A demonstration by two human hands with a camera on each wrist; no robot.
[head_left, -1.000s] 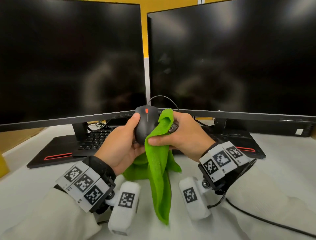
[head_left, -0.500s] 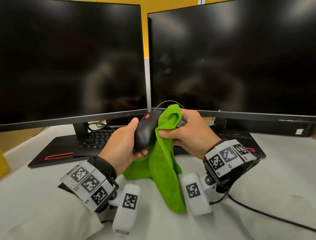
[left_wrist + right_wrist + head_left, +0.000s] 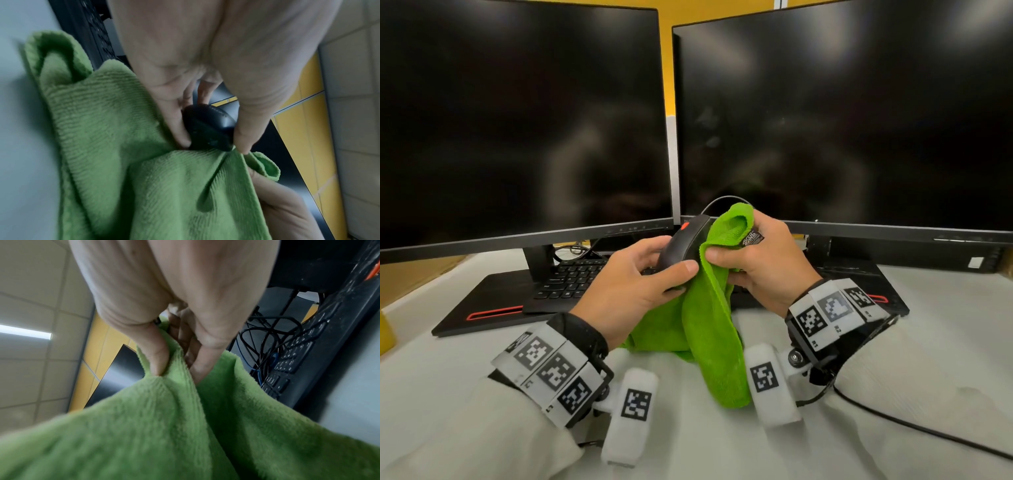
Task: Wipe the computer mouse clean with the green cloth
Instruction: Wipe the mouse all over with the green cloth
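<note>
A black computer mouse (image 3: pixel 681 245) with a red scroll wheel is held up above the desk, tilted on its side. My left hand (image 3: pixel 635 284) grips it, thumb across its near end and fingers behind; in the left wrist view the mouse (image 3: pixel 207 128) sits between thumb and fingers of that hand (image 3: pixel 205 91). My right hand (image 3: pixel 753 263) pinches the green cloth (image 3: pixel 709 308) and presses it against the mouse's right side. The cloth (image 3: pixel 185 426) hangs down toward the desk. In the right wrist view the right hand (image 3: pixel 176 353) bunches it between thumb and fingers.
Two dark monitors (image 3: pixel 524 123) (image 3: pixel 842 116) stand close behind my hands. A black keyboard (image 3: pixel 571 281) lies under the left monitor on a black stand (image 3: pixel 482 308). The mouse cable (image 3: pixel 722 200) loops up behind. Another cable (image 3: pixel 914 425) runs over the white desk at the right.
The left hand has turned the mouse onto its side, its thumb now across the near end. The right hand with the cloth has shifted up along the mouse's right side.
</note>
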